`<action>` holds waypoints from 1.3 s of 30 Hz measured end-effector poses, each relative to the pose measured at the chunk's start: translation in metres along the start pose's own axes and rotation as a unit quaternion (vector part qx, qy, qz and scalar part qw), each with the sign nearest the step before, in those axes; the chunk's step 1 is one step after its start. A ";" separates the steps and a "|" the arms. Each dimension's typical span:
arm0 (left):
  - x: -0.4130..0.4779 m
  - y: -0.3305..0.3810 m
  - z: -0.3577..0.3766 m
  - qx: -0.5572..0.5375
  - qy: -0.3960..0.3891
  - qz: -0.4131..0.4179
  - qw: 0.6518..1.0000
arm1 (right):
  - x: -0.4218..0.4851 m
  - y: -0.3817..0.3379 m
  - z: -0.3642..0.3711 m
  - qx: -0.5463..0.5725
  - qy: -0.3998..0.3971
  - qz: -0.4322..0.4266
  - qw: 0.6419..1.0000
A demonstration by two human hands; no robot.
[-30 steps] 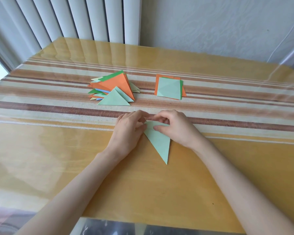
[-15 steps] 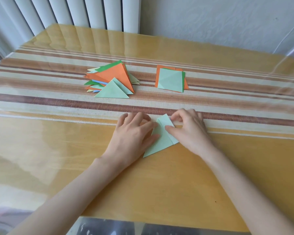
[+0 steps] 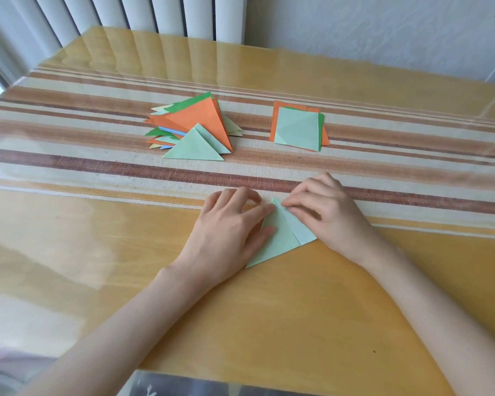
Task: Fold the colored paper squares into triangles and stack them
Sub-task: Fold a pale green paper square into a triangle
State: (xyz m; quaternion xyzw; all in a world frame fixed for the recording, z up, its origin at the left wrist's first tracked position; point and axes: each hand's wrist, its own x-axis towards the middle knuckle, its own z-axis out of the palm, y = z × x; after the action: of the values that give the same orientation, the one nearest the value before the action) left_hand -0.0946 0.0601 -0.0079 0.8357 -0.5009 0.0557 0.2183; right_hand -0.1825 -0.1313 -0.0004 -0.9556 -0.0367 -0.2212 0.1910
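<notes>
A pale green paper (image 3: pixel 283 235), folded into a triangle, lies flat on the table in front of me. My left hand (image 3: pixel 226 232) lies on its left part with thumb and fingers pressing it down. My right hand (image 3: pixel 329 212) has curled fingers whose tips press the paper's upper right edge near its top corner. A pile of folded triangles (image 3: pixel 195 127) in orange, green, pale green and blue sits further back on the left. A small stack of unfolded squares (image 3: pixel 297 127), pale green on top of orange and green, sits back right.
The table (image 3: pixel 97 252) carries a yellow and brown striped cloth under a clear glossy cover. White vertical blinds (image 3: pixel 143 12) and a pale wall stand behind the far edge. The near table edge runs along the bottom of the view.
The long narrow green triangle was folded over into a smaller, wider one. Both hands shifted slightly right and now press along its upper edges.
</notes>
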 end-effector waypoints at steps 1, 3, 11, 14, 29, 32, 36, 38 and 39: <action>0.000 0.000 0.000 -0.001 -0.001 0.001 1.000 | -0.001 0.000 0.001 -0.019 0.005 -0.022 1.000; 0.000 0.000 0.000 -0.003 -0.001 0.000 1.000 | -0.004 0.002 0.001 -0.039 0.006 -0.046 0.998; 0.000 -0.001 0.000 -0.019 -0.014 -0.010 1.000 | -0.006 0.000 0.003 0.034 -0.009 0.037 0.999; -0.001 0.000 0.000 -0.020 -0.009 -0.012 1.000 | -0.007 -0.003 0.001 0.023 -0.009 0.017 1.000; 0.001 -0.001 0.001 -0.017 -0.013 -0.005 1.000 | -0.011 -0.006 0.003 -0.110 -0.021 -0.033 0.993; 0.002 0.000 -0.001 -0.010 -0.014 -0.006 1.000 | -0.010 -0.005 0.002 -0.120 -0.022 -0.035 0.992; 0.002 0.006 0.001 0.061 0.007 0.006 0.998 | -0.009 -0.013 -0.001 -0.181 -0.038 -0.034 0.982; 0.005 0.010 0.001 0.109 0.000 0.020 0.994 | -0.011 -0.016 -0.004 -0.209 -0.045 -0.029 0.976; 0.005 0.012 0.001 0.125 -0.006 0.022 0.992 | -0.014 -0.016 -0.006 -0.214 -0.044 -0.023 0.976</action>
State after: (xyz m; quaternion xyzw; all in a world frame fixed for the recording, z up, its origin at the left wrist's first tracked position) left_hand -0.1028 0.0506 -0.0031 0.8454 -0.5098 0.1175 0.1073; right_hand -0.1996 -0.1188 0.0040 -0.9820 -0.0186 -0.1861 -0.0246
